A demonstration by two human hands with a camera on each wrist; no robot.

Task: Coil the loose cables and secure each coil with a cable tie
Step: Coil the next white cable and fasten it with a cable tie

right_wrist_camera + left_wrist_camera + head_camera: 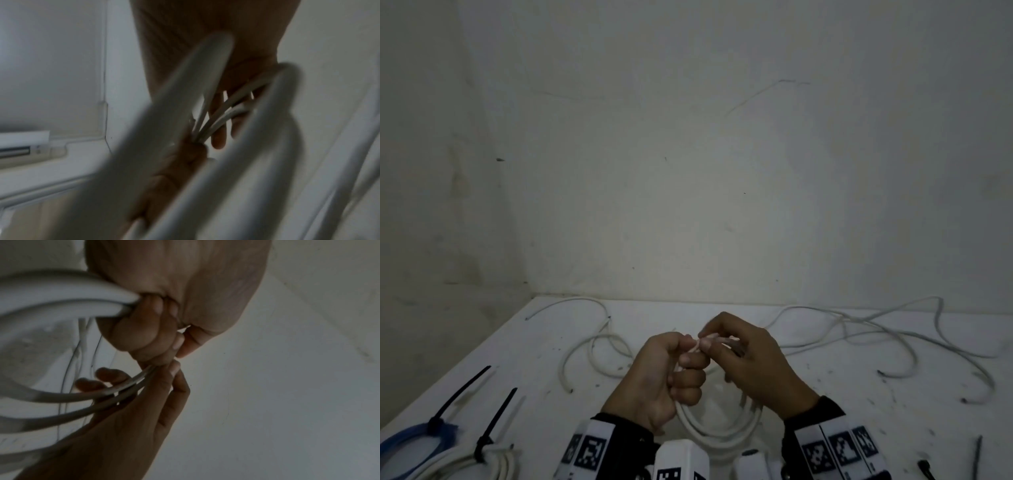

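Both hands hold a coil of white cable (717, 430) above the white table (825, 411), near its front edge. My left hand (671, 370) is curled round the coil's top left, its fingers (144, 331) wrapped over the strands (61, 293). My right hand (750, 356) pinches the strands (717, 340) at the top, thumb and forefinger meeting the left fingertips. The right wrist view shows blurred white loops (174, 121) passing between the right fingers (219, 139). I cannot tell whether a tie is on this coil.
Loose white cables lie at the back left (599, 346) and across the right (893, 335). At the front left are a blue coil (417, 442) and a white coil (493, 462), each bound with a black cable tie (496, 421). Another black tie (977, 457) lies front right.
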